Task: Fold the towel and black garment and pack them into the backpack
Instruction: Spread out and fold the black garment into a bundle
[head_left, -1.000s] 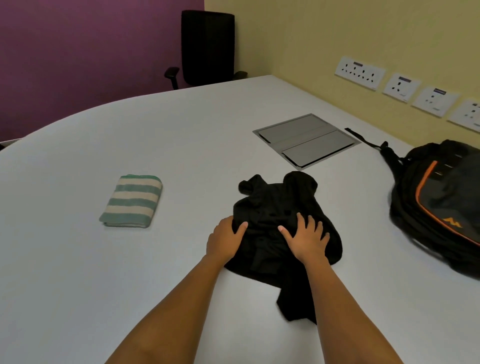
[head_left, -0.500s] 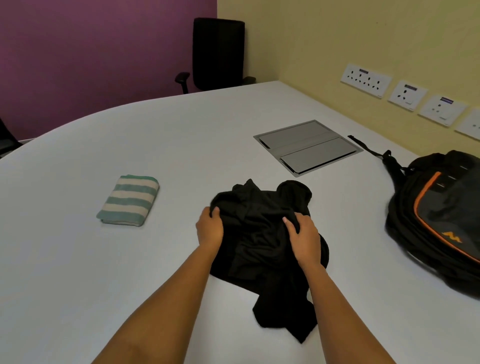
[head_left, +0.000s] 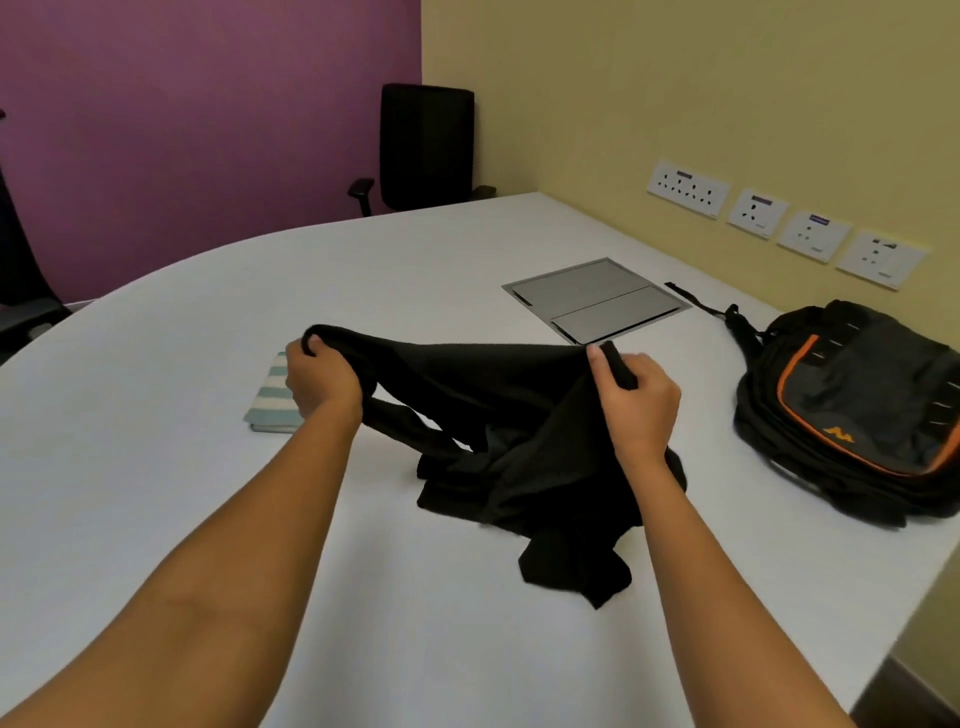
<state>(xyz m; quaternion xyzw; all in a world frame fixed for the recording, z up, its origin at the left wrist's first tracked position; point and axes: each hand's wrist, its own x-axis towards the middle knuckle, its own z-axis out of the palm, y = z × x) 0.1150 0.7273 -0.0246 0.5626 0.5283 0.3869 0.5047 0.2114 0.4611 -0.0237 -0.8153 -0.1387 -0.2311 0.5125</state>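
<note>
The black garment (head_left: 493, 395) hangs stretched between both grips, its lower half bunched on the bench (head_left: 208, 312) below them. The left grip (head_left: 322, 384) is curled round one top edge and the right grip (head_left: 636, 400) round the other. A folded striped towel (head_left: 267, 400) lies just beyond the left grip, and the backpack (head_left: 857, 410) lies well right of the right grip.

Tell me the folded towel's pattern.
The folded cloth towel has green-and-white stripes; head view.

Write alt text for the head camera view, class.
A left hand and right hand grip a black garment, stretching its top edge above a white table. A folded striped towel lies behind the left hand; a backpack lies at right.
</note>
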